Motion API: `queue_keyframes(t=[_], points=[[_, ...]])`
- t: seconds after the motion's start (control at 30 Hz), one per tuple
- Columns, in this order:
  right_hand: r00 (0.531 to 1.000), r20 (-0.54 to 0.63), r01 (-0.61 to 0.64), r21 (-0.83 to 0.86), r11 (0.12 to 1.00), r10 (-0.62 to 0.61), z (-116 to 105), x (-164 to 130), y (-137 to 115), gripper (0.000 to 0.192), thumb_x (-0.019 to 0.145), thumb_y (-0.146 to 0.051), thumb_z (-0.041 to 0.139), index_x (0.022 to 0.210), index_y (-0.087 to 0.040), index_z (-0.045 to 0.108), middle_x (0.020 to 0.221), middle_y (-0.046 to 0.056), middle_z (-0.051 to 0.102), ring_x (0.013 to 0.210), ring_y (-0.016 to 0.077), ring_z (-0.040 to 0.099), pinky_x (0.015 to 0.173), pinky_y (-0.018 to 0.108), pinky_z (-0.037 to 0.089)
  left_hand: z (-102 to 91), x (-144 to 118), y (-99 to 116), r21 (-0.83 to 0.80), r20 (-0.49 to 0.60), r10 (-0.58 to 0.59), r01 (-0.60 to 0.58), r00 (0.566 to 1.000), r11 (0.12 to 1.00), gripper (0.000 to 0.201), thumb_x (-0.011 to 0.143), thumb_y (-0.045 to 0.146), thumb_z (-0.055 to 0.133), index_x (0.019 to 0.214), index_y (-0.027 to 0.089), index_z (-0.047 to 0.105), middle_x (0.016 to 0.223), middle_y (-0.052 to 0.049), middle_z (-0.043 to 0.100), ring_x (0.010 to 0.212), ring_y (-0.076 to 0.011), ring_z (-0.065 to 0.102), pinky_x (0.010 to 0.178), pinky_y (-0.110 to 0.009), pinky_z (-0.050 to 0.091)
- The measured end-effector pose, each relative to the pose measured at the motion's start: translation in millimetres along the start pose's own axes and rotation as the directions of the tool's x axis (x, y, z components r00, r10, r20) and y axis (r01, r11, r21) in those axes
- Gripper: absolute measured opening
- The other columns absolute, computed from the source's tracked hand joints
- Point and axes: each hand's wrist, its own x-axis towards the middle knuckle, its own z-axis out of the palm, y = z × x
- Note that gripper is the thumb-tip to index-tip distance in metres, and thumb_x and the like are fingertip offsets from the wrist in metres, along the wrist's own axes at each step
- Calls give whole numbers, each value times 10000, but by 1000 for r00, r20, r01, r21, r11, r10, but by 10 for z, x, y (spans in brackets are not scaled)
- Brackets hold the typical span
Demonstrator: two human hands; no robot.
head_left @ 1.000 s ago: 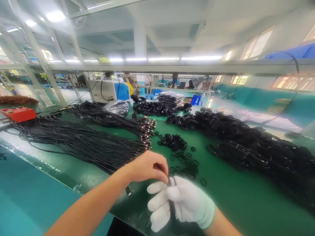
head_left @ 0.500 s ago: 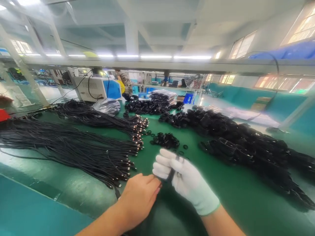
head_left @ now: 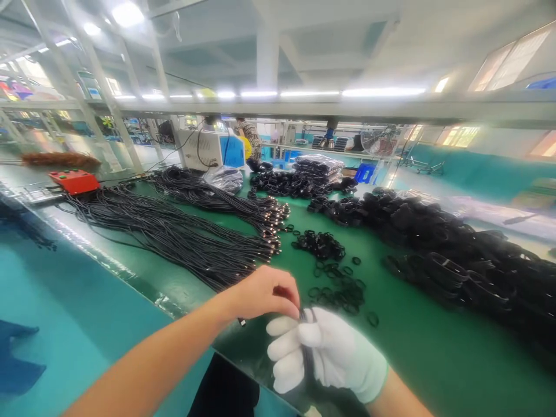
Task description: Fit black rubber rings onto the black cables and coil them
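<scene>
On the green table (head_left: 417, 347), both hands (head_left: 264, 292) grip a black cable (head_left: 307, 353).

Black cable gripped between two hands over a green table

A folded black cable (head_left: 307, 353) is clasped in the white-gloved right hand (head_left: 325, 356), while its top is pinched by the fingertips of the bare left hand (head_left: 264, 292). Small black rings (head_left: 336, 284) are scattered just beyond on the green table (head_left: 412, 347); long loose cables (head_left: 182, 231) are spread to the left, coiled bundles (head_left: 456, 255) heaped to the right.
</scene>
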Motion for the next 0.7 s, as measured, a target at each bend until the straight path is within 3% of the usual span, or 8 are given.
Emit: queue_keyframes(t=[0.07,0.17,0.23,0.37,0.47,0.57,0.63,0.7], points=[[998,-6,56,69,996,-56,31,42,-3,377,667,-249,766,948,-105,559,681,-18,495,617,99,494,681,299,416,74,34,-101,-80,-28,-62,60,998,995,148,810,232,561,758,130,654,753,-1,637,714,-120,572,628,-194,435],[969,-43,247,91,965,-244,53,68,-89,308,692,-225,748,905,-122,552,666,-39,439,605,84,439,654,272,399,93,55,-215,80,-55,-113,117,992,990,232,857,177,419,747,146,621,755,10,643,707,-124,557,593,-200,394],[918,-107,386,32,922,-381,29,49,-189,297,729,-248,718,959,-138,565,733,-10,506,650,105,479,683,297,426,59,51,-258,249,-104,-136,158,985,956,231,865,194,410,742,169,604,753,17,641,708,-136,555,594,-215,364],[771,-268,565,-131,815,-577,-101,-44,-393,415,757,-297,688,1138,-194,559,1105,68,607,927,186,579,896,419,438,136,28,-229,471,-227,-183,272,957,839,296,925,286,344,754,195,567,739,8,633,690,-157,574,594,-235,335],[709,-331,591,-205,780,-623,-198,-88,-461,374,784,-296,666,1133,-189,586,1230,92,578,1056,231,577,985,477,386,385,10,-108,640,-231,-189,296,954,709,269,926,260,341,814,207,580,770,-12,655,673,-176,602,566,-246,324],[695,-351,575,-253,778,-627,-242,-84,-449,362,797,-288,659,1132,-171,588,1201,117,600,1034,248,603,997,499,367,606,11,17,748,-184,-124,221,975,626,231,899,222,389,785,201,588,743,-26,654,630,-189,596,553,-269,317],[696,-363,547,-291,785,-620,-240,-69,-422,383,786,-289,674,1133,-157,581,1150,125,625,999,249,617,979,492,378,640,24,65,774,-146,-34,135,989,619,218,883,197,419,726,190,570,694,-20,636,591,-180,571,556,-284,319],[721,-374,471,-351,809,-583,-221,-54,-389,390,769,-283,695,1119,-149,587,1081,120,649,976,239,616,949,454,399,556,48,88,812,-104,103,25,989,583,205,872,170,441,698,180,550,672,-17,617,590,-174,546,576,-301,324]])
